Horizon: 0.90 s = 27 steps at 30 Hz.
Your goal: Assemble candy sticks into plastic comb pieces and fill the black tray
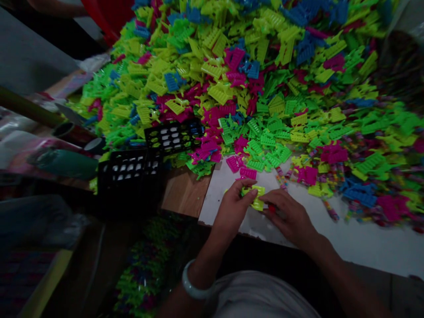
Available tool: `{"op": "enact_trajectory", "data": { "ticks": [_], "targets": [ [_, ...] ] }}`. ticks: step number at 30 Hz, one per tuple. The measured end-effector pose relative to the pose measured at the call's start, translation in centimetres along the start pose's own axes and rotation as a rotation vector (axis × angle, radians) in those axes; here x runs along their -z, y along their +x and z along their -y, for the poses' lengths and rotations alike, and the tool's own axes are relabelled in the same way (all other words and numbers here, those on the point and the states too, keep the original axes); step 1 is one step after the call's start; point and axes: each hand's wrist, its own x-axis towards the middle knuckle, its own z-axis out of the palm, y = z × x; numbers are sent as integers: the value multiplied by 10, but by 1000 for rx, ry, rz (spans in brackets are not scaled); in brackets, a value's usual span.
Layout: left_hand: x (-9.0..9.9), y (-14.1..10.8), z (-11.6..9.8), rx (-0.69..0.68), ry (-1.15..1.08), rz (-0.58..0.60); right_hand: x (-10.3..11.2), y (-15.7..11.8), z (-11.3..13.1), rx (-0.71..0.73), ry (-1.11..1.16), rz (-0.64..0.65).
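My left hand (236,204) is closed on a yellow ribbed plastic piece (259,198), thumb on top, just above the front of the white board (212,205). At the right side of that piece, my right hand (291,214) pinches a small object with a red end (271,207); the fingers cover most of it, possibly one of the thin candy-coloured tubes. Two pink ribbed pieces (247,173) lie just beyond my left fingers. A patterned tube (281,179) rests behind my right hand.
A huge heap of yellow, green, pink and blue plastic pieces (212,70) covers the back. Slim patterned tubes (331,210) mix with pieces at right. Black perforated baskets (127,170) stand left, near a red basin (111,17). More pieces (142,269) lie below the table edge.
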Motion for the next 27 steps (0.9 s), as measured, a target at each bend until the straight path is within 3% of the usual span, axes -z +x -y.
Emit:
{"op": "enact_trajectory", "data": {
  "ticks": [3,6,19,27],
  "targets": [
    [-1,0,3,-89,93,-67,5,-1,3,-202,75,39],
    [-2,-2,2,-134,197,-69,11,1,-1,-286,31,-9],
    [-15,-2,4,-225,342,-54,8,0,-11,-200,-11,10],
    [-18,-3,12,-413,523,-96,8,2,-16,-141,-31,28]
  ]
}}
